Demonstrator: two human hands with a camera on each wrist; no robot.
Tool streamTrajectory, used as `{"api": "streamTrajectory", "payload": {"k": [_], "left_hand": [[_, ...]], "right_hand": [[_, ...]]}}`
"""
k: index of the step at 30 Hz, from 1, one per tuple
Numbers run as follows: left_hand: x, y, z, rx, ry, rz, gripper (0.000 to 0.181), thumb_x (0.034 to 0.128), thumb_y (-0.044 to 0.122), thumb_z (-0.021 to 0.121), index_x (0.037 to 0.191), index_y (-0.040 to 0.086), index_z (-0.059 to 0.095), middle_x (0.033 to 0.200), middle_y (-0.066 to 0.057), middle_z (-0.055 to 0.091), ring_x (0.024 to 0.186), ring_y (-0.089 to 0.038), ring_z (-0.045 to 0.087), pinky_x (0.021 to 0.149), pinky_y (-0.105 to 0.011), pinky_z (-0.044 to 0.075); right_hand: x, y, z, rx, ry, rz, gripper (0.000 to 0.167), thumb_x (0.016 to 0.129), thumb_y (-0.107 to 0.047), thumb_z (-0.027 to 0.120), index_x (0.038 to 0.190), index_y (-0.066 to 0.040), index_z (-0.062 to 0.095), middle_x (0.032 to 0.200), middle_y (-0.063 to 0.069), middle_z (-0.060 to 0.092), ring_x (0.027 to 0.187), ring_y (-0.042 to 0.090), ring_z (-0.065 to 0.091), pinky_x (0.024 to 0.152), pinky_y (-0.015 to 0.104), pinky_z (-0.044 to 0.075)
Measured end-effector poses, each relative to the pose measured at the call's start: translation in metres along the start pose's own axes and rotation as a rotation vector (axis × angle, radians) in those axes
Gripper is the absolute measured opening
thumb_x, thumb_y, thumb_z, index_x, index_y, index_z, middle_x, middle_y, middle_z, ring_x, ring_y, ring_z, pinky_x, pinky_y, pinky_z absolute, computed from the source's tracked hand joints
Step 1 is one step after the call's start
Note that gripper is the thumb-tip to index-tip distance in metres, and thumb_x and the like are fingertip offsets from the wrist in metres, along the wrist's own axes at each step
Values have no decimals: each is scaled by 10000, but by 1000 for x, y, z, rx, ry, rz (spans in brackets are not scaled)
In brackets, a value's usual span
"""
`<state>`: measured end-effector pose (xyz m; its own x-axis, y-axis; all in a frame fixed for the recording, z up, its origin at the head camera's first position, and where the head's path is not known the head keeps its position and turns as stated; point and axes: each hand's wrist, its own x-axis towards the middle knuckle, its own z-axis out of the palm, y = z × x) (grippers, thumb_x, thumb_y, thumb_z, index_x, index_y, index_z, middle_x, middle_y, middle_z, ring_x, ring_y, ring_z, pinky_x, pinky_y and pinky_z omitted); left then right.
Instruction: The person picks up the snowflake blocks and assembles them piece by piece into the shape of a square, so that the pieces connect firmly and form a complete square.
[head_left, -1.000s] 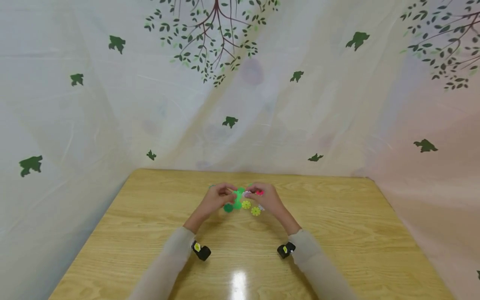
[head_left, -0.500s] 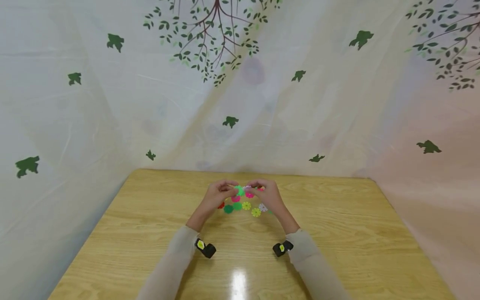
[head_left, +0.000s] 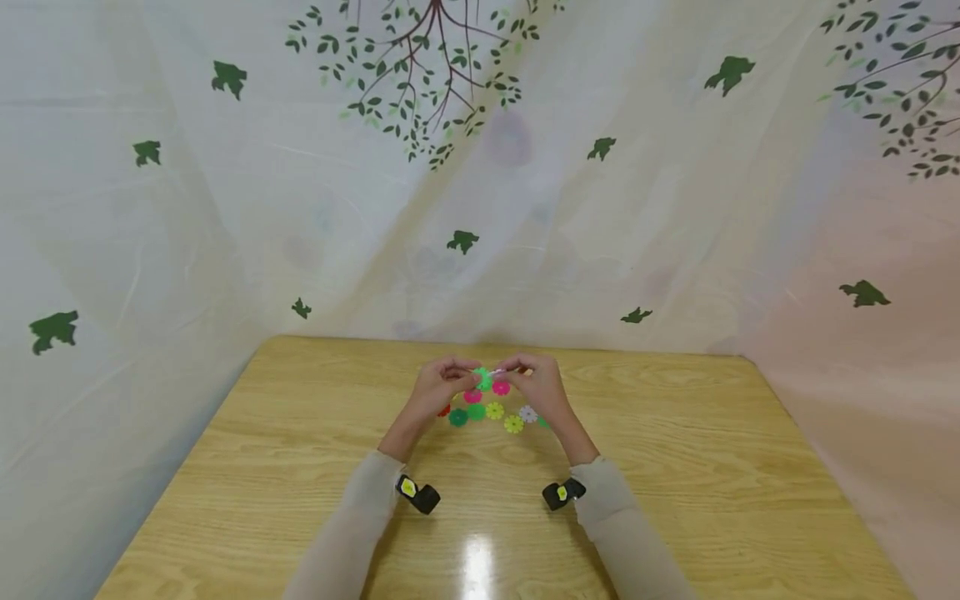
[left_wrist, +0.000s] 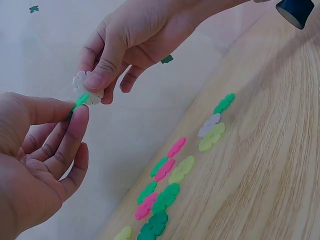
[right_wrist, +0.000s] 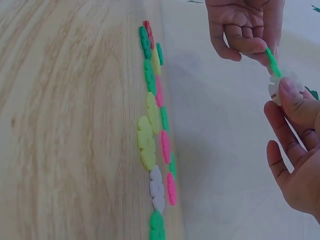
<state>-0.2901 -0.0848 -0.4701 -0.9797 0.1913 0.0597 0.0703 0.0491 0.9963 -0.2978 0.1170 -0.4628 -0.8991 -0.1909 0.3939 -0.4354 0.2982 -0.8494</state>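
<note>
In the head view my left hand (head_left: pixel 433 393) pinches a green flower-shaped interlocking disc (head_left: pixel 483 380). Opposite it, the fingers of my right hand (head_left: pixel 542 388) hold a white disc of the same kind. The left wrist view shows the white disc (left_wrist: pixel 80 82) face on, its notched rim meeting the edge of the green disc (left_wrist: pixel 81 101), which stands crosswise to it. From the right wrist side, the green disc (right_wrist: pixel 272 62) also touches the white disc (right_wrist: pixel 274 90). Whether their slots interlock I cannot tell. Both discs are held above the table, partly hidden by fingertips.
Several loose discs lie on the wooden table (head_left: pixel 675 467) below the hands, among them pink (head_left: pixel 501 387), yellow (head_left: pixel 494 411), dark green (head_left: pixel 458 417) and white (head_left: pixel 528 413) ones. A patterned cloth (head_left: pixel 375 250) hangs behind the table.
Both hands have risen slightly and come closer together, bringing the green and white discs edge to edge. More of the loose discs on the table show beneath them.
</note>
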Motion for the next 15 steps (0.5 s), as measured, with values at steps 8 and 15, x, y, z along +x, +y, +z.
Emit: {"api": "streamTrajectory", "payload": {"k": [8, 15], "left_hand": [[1, 0, 6, -35, 21, 29, 225, 925, 21, 709, 1123, -85, 690, 812, 48, 712, 795, -196, 723, 762, -318, 596], [1, 2, 13, -104, 30, 39, 221, 930, -10, 683, 1116, -128, 666, 799, 38, 707, 729, -127, 706, 708, -252, 586]], "right_hand": [[-1, 0, 2, 41, 63, 2, 57, 855, 9, 785, 804, 26, 767, 799, 213, 741, 595, 102, 492, 558, 183, 401], [-6, -24, -1, 109, 88, -44, 71, 831, 126, 749, 777, 149, 710, 797, 338, 695, 590, 88, 518, 559, 161, 401]]}}
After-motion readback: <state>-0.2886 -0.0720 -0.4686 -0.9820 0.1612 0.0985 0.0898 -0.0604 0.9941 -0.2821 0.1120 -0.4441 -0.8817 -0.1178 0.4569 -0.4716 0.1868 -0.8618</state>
